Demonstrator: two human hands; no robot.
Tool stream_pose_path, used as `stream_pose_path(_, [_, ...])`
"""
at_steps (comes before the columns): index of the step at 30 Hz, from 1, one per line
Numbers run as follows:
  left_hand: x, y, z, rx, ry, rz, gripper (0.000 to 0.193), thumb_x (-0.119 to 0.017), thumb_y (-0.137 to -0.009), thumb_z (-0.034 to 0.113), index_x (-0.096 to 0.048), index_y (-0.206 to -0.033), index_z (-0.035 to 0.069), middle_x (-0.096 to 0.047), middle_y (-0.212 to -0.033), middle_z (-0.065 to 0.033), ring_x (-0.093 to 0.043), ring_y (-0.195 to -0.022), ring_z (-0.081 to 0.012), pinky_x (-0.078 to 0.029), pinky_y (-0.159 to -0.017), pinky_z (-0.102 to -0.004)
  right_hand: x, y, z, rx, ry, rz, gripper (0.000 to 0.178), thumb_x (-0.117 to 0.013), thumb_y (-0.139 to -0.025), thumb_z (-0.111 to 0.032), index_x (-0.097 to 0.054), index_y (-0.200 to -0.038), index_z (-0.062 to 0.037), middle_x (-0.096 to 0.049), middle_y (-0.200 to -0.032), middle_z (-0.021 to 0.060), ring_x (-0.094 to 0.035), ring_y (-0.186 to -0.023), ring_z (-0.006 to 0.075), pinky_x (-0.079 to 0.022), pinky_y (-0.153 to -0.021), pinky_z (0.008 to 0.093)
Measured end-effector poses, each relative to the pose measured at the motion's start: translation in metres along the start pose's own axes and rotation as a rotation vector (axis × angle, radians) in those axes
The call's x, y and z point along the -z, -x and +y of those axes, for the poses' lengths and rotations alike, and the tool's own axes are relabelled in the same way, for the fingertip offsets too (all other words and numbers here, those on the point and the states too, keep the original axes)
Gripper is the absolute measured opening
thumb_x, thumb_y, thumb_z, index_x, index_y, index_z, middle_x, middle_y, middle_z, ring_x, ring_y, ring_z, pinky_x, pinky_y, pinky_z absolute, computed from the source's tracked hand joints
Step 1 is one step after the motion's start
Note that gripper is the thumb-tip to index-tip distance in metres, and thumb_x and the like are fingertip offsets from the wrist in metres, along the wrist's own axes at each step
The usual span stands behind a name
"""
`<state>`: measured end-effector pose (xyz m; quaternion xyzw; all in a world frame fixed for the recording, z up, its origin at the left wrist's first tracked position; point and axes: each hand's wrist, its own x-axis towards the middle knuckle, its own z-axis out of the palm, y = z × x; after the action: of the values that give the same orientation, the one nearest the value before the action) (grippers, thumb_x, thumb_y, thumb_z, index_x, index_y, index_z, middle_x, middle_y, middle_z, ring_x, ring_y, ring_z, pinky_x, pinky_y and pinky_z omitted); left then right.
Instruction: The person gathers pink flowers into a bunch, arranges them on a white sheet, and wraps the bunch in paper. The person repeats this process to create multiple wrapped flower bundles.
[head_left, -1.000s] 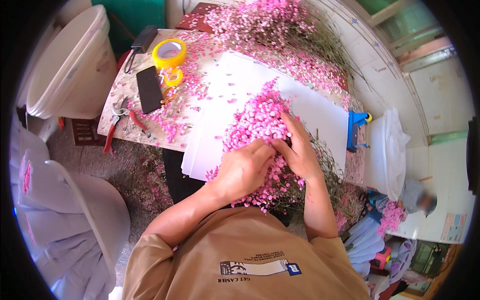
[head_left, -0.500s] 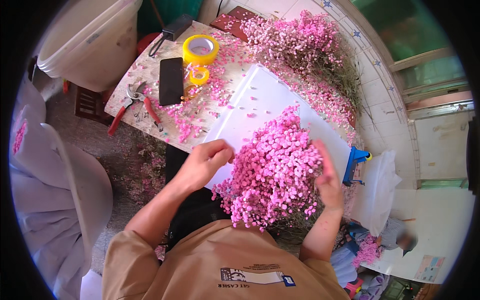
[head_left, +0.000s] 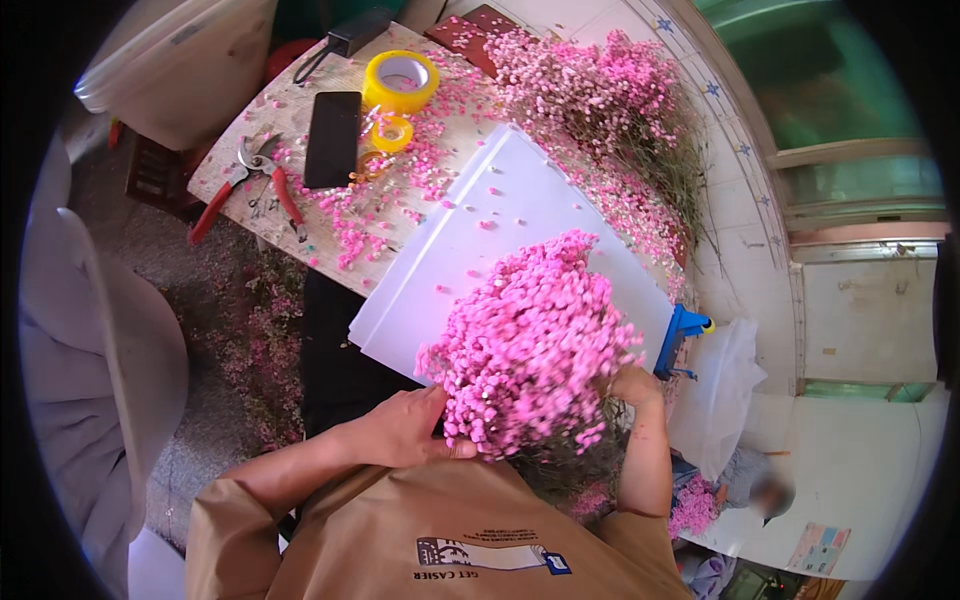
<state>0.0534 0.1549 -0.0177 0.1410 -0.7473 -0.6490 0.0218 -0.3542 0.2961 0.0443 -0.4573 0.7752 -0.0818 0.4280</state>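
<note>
A full bunch of small pink flowers point(head_left: 530, 345) stands in front of my body, its blossoms partly blurred by motion. Low on its left side is my left hand point(head_left: 410, 430), closed around the edge with the thumb along the near blossoms and the fingertips out of sight. My right hand point(head_left: 632, 385) presses in at the right side, its fingers hidden behind the flowers. Under and beyond the bunch lies a white sheet point(head_left: 410, 285), with a few loose pink blossoms on it. The bunch's stems are mostly covered.
On the table point(head_left: 225, 160) lie red-handled pruning shears point(head_left: 245, 185), a black phone point(head_left: 332, 140), a large yellow tape roll point(head_left: 400, 82) and a smaller one point(head_left: 392, 133). More pink flowers point(head_left: 590, 90) are heaped behind. A blue tape dispenser point(head_left: 682, 335) is at the right. A person point(head_left: 745, 480) sits farther off.
My left hand has come down from above the sheet to the bunch's lower left side. My right hand has slid lower, and its fingers are now behind the blossoms.
</note>
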Motion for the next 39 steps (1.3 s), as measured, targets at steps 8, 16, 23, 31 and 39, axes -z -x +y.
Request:
stream_pose_path(8, [-0.006, -0.039, 0.044, -0.109, 0.340, -0.073, 0.094, -0.086, -0.084, 0.034, -0.033, -0.151, -0.005, -0.048, -0.148, -0.0281, -0.046, -0.142, -0.0409, -0.036, -0.120, -0.0467, 0.036, 0.100, -0.082, 0.053, -0.150, 0.190, 0.077, -0.093, -0.069, -0.023, -0.062, -0.137, -0.0027, -0.071, -0.127, 0.0115, -0.067, -0.110, 0.0198, -0.053, -0.102, 0.0383])
stream_pose_path(16, [0.005, -0.118, 0.101, -0.761, 0.332, 0.151, 0.096, -0.088, -0.082, 0.021, -0.032, -0.156, 0.001, -0.037, -0.159, -0.0257, -0.037, -0.149, -0.0405, -0.034, -0.122, -0.0469, 0.072, 0.175, -0.083, 0.120, -0.094, 0.994, 0.097, -0.094, -0.070, -0.031, -0.046, -0.149, -0.0031, -0.056, -0.141, 0.0197, -0.059, -0.124, 0.0319, -0.047, -0.106, 0.0457])
stream_pose_path(23, [0.041, -0.077, -0.008, 0.005, 0.350, 0.220, 0.072, -0.077, -0.090, 0.009, -0.042, -0.153, 0.003, -0.067, -0.129, -0.0140, -0.066, -0.114, -0.0223, -0.054, -0.098, -0.0383, -0.036, 0.076, -0.116, 0.171, 0.789, 0.571, 0.119, -0.095, -0.068, -0.041, -0.030, -0.163, -0.0101, -0.035, -0.161, 0.0244, -0.041, -0.144, 0.0426, -0.037, -0.116, 0.0543])
stream_pose_path(31, [0.031, 0.022, -0.006, 0.065, 0.161, 0.124, 0.032, -0.073, -0.092, 0.020, -0.070, -0.117, 0.000, -0.073, -0.110, -0.0196, -0.071, -0.101, -0.0350, -0.055, -0.092, -0.0455, -0.017, 0.073, -0.133, 0.320, 0.576, 0.156, 0.078, -0.087, -0.079, -0.039, -0.059, -0.148, -0.0145, -0.047, -0.153, 0.0245, -0.053, -0.135, 0.0396, -0.043, -0.112, 0.0503])
stream_pose_path(39, [-0.008, -0.015, 0.028, 0.170, 0.255, -0.283, 0.089, -0.062, -0.099, 0.063, -0.039, -0.152, -0.004, -0.060, -0.137, -0.0330, -0.057, -0.133, -0.0437, -0.045, -0.112, -0.0468, 0.078, -0.001, -0.142, 0.330, -0.356, 0.823, 0.063, -0.053, -0.108, -0.047, -0.061, -0.134, 0.0092, -0.073, -0.124, 0.0214, -0.069, -0.116, 0.0269, -0.050, -0.103, 0.0370])
